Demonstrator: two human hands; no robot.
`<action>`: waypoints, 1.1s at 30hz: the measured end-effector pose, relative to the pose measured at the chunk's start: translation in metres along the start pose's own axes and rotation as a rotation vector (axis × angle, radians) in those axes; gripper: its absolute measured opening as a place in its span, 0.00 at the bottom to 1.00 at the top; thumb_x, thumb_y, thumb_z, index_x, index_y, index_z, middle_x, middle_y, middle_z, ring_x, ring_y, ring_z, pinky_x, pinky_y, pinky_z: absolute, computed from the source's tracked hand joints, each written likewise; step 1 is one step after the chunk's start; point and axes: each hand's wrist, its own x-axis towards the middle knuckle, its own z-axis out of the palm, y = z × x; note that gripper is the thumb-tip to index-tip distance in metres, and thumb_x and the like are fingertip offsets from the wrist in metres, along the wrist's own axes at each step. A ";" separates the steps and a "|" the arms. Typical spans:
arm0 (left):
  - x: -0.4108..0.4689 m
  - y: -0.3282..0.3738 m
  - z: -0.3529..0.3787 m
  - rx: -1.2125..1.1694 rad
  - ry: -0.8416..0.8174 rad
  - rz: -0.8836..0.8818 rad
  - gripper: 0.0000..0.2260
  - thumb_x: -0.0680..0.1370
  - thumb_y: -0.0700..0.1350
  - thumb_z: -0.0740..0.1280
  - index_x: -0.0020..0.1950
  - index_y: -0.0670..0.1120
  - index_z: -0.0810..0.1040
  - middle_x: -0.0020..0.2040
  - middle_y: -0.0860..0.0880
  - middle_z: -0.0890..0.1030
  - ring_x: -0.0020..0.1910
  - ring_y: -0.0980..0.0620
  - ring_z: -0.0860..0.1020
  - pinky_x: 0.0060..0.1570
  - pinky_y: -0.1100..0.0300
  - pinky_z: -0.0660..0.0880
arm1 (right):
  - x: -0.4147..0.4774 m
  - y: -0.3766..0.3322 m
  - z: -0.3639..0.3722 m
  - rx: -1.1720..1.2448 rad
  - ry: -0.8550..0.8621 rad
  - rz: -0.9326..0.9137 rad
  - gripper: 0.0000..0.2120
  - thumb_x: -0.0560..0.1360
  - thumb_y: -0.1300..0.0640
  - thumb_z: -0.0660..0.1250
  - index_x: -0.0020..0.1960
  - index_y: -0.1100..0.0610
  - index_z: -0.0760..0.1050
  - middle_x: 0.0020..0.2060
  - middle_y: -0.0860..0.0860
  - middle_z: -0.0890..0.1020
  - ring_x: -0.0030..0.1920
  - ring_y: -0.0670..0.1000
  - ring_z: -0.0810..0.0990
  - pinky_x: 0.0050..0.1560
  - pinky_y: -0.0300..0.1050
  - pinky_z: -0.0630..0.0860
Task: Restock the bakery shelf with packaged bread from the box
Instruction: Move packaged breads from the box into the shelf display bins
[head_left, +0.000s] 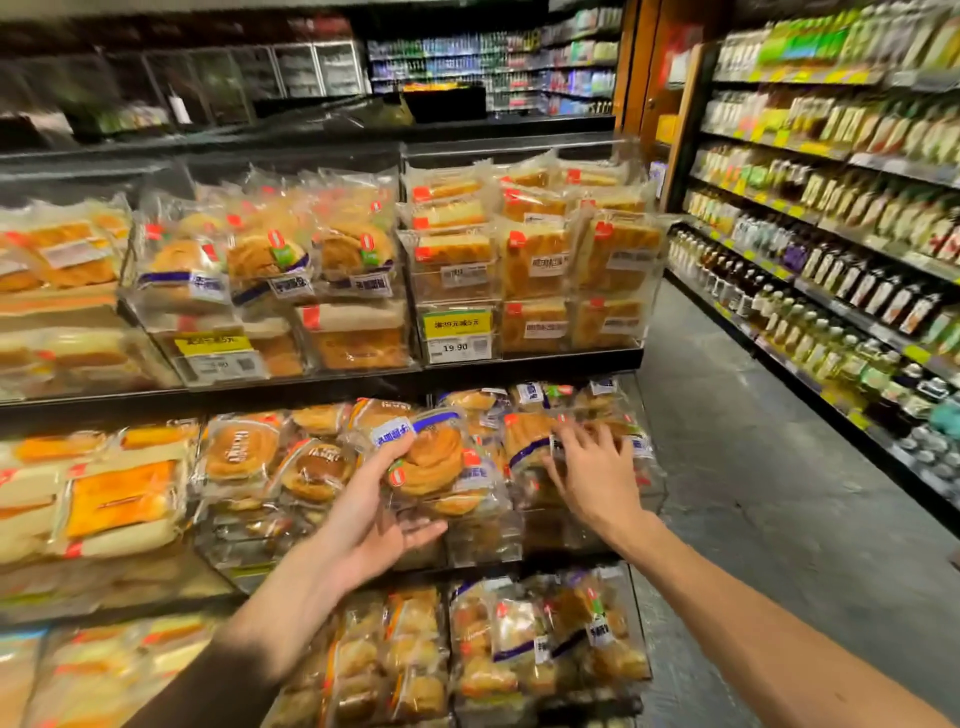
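My left hand (376, 512) grips a clear pack of round swirl bread (435, 461) with a blue-and-white label, held in front of the middle tier of the bakery shelf (530, 361). My right hand (592, 470) reaches to the right of it, fingers spread and straight, touching bagged bread packs (530, 436) lying in the right-hand bin of that tier. Similar bread packs fill the tiers above and below. No box is in view.
Yellow price tags (456, 332) hang on the upper tier's clear bins. Sliced loaf packs (119, 499) crowd the left side. An aisle floor (779, 467) runs to the right, lined by a shelf of bottles (831, 291). Refrigerated cases stand far behind.
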 end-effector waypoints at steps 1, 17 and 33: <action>0.000 -0.002 0.003 -0.007 0.005 0.004 0.29 0.64 0.56 0.74 0.63 0.47 0.78 0.58 0.40 0.83 0.62 0.38 0.78 0.65 0.41 0.70 | 0.000 0.002 0.002 -0.008 -0.008 -0.003 0.19 0.70 0.45 0.75 0.56 0.56 0.81 0.54 0.54 0.85 0.53 0.60 0.81 0.48 0.58 0.77; 0.008 -0.004 0.053 0.088 -0.133 0.089 0.26 0.72 0.61 0.68 0.65 0.47 0.79 0.58 0.43 0.84 0.62 0.43 0.79 0.68 0.41 0.68 | -0.001 0.001 -0.063 0.677 -0.186 -0.335 0.45 0.69 0.35 0.73 0.76 0.52 0.57 0.73 0.49 0.67 0.71 0.47 0.66 0.71 0.45 0.64; 0.043 0.004 0.083 0.284 -0.209 0.165 0.17 0.71 0.54 0.71 0.53 0.45 0.83 0.50 0.43 0.86 0.40 0.52 0.82 0.30 0.63 0.70 | 0.014 0.095 -0.037 0.174 -0.234 0.039 0.30 0.78 0.38 0.61 0.76 0.47 0.61 0.70 0.53 0.71 0.70 0.56 0.68 0.66 0.54 0.69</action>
